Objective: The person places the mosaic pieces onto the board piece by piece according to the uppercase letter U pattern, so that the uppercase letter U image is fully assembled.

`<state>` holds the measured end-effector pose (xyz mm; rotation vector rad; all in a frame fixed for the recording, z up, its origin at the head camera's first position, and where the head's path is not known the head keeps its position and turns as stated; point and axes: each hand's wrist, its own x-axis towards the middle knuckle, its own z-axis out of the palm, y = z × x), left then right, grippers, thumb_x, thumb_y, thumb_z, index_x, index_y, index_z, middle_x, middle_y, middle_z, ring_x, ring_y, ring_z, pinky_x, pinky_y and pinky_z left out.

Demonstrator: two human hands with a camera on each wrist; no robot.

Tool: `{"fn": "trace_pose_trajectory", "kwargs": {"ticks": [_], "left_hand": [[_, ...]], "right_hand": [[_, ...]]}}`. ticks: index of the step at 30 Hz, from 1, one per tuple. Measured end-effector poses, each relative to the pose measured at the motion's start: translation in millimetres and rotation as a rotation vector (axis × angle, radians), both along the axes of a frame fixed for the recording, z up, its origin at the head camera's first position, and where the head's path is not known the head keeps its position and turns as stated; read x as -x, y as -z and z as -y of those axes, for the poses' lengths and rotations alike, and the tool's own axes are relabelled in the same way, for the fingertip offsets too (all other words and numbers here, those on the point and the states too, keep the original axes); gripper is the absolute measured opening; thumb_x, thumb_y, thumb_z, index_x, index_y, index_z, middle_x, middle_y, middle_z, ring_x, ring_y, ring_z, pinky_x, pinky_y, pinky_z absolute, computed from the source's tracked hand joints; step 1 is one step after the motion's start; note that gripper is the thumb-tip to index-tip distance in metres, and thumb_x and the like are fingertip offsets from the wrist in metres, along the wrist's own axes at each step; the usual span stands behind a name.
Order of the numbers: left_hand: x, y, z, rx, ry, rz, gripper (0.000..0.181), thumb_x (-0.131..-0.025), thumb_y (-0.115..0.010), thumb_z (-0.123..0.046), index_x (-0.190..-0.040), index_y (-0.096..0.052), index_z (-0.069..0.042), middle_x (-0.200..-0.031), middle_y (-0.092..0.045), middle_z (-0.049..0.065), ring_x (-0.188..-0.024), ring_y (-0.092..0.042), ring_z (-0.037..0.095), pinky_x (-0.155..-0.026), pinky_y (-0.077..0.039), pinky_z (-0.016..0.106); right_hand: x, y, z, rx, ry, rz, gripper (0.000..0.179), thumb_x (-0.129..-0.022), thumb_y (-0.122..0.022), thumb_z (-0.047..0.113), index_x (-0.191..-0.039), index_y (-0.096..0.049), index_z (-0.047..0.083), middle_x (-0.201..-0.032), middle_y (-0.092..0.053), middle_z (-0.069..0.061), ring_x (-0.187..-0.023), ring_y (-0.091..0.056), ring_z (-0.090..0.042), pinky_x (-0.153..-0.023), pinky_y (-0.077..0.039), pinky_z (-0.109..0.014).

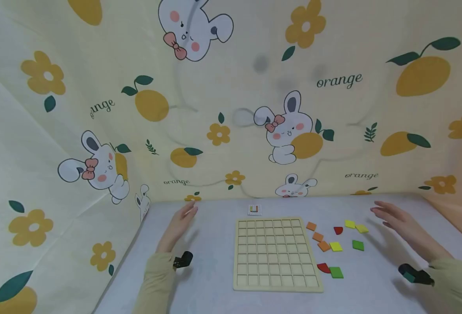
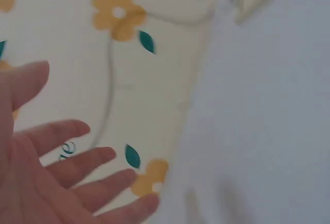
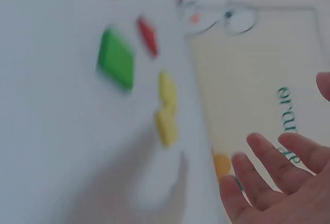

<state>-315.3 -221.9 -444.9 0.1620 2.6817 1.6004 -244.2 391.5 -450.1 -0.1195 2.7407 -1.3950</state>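
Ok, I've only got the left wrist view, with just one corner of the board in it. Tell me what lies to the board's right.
Observer: Right of the grid board lie loose orange tiles, yellow tiles, red pieces and green tiles.

Operator: Report the right hand.

Observer: The right hand is raised over the table, to the right of those pieces, holding nothing.

Operator: Now the board's far side.

Observer: A small card with a coloured pattern lies just beyond its far edge.
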Motion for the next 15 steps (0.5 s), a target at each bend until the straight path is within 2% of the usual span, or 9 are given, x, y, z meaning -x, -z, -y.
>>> {"fn": "trace_pose_trajectory", "kwargs": {"ticks": [3,4,6,10,15], "left_hand": [[-2.4,-3.3,0.7,-0.182,-0.004,0.096,0.059,-0.1,-0.048,-0.04,-0.146,-0.036,-0.006,-0.147,-0.037,0.02,-0.132,-0.037,0.039,-0.104,-0.036,0.053],[-3.3,-3.2,0.7,-0.253,-0.008,0.132,0.059,-0.099,-0.049,-0.04,-0.146,-0.036,-0.005,-0.147,-0.037,0.02,-0.131,-0.037,0.039,-0.104,-0.037,0.052],[-5.7,-1.2,0.0,-0.368,-0.014,0.19,0.06,-0.098,-0.051,-0.04,-0.145,-0.037,-0.004,-0.145,-0.038,0.022,-0.129,-0.04,0.039,-0.103,-0.039,0.051],[-13.3,8.3,-4.0,-0.485,-0.003,0.263,0.059,-0.098,-0.054,-0.036,-0.141,-0.039,0.001,-0.14,-0.041,0.026,-0.125,-0.045,0.04,-0.101,-0.042,0.048],[-23.4,23.0,-13.0,-0.497,0.035,0.311,0.058,-0.099,-0.053,-0.034,-0.141,-0.038,0.003,-0.136,-0.045,0.027,-0.118,-0.052,0.037,-0.098,-0.046,0.045]], "right_hand": [[-3.6,1.8,-0.7,0.225,-0.063,0.0,0.059,-0.105,-0.034,0.036,-0.147,-0.02,-0.003,-0.132,-0.052,-0.001,-0.105,-0.054,0.003,-0.084,-0.051,-0.021],[-4.6,2.8,-0.1,0.307,-0.085,0.01,0.054,-0.105,-0.034,0.034,-0.146,-0.024,0.001,-0.127,-0.055,0.008,-0.102,-0.054,0.008,-0.084,-0.05,-0.019],[-6.4,5.5,2.4,0.426,-0.118,0.034,0.044,-0.105,-0.034,0.031,-0.144,-0.031,0.009,-0.119,-0.055,0.022,-0.104,-0.056,0.005,-0.084,-0.05,-0.018],[-9.1,10.9,11.1,0.514,-0.149,0.087,0.037,-0.106,-0.033,0.031,-0.141,-0.036,0.018,-0.118,-0.057,0.023,-0.107,-0.057,0.002,-0.086,-0.049,-0.019],[-13.6,15.9,23.1,0.51,-0.168,0.131,0.047,-0.106,-0.034,0.031,-0.146,-0.029,0.007,-0.123,-0.058,0.016,-0.11,-0.057,-0.002,-0.088,-0.048,-0.02]]}}
